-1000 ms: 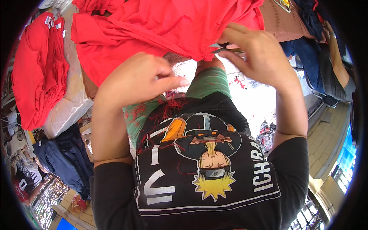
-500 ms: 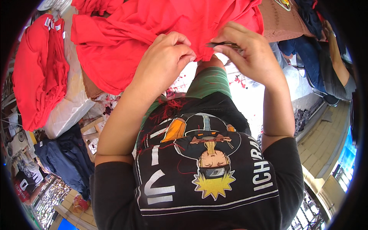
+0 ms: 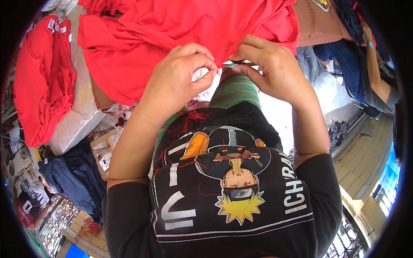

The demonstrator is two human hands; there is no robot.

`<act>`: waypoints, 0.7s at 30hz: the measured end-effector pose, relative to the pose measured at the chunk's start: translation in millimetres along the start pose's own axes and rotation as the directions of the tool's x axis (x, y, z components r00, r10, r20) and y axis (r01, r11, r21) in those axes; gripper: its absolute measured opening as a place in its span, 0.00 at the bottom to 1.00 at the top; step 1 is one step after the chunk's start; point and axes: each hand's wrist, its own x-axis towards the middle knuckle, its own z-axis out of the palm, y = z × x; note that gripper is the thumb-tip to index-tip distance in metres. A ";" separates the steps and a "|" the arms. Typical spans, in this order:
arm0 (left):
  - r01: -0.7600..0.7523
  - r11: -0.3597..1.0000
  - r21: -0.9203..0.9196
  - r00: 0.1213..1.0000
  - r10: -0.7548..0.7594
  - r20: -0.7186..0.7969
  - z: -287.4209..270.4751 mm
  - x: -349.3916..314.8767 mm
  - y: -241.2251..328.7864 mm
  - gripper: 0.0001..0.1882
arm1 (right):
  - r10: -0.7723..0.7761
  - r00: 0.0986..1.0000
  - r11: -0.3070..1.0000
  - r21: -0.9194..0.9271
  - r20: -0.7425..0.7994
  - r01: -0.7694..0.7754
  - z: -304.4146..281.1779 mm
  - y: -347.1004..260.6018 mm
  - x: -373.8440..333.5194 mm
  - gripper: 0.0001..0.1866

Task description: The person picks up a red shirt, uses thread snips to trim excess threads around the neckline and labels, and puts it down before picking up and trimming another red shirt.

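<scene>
Red cloth (image 3: pixel 189 26) lies spread over the surface in front of me, with its near edge hanging by my knees. My left hand (image 3: pixel 178 71) is closed in a pinch beside that edge, thumb and index tips together. Whatever lies between those tips is too small to make out. Thread snips (image 3: pixel 229 64) are held in my right hand (image 3: pixel 273 64), between thumb and fingers, their metal tips pointing left toward the left fingertips. The snips sit just at the cloth's near edge.
Folded red garments (image 3: pixel 45 81) lie on a plastic-wrapped stack at the left, above dark blue cloth (image 3: pixel 71 176). Red thread scraps (image 3: pixel 189 122) cling to my dark clothing. At the right, another person's arm (image 3: pixel 376 71) shows beside a brown-covered surface (image 3: pixel 320 26).
My left hand has shifted slightly down, and the snips have moved a little left and down, away from the cloth. The other person's arm at the right has moved slightly.
</scene>
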 end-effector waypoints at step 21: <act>0.078 0.981 0.178 0.983 -0.106 0.151 -46.3 -17.3 12.6 0.15 | 0.161 0.986 0.981 0.116 -0.051 -0.155 -6.1 0.3 -3.2 0.13</act>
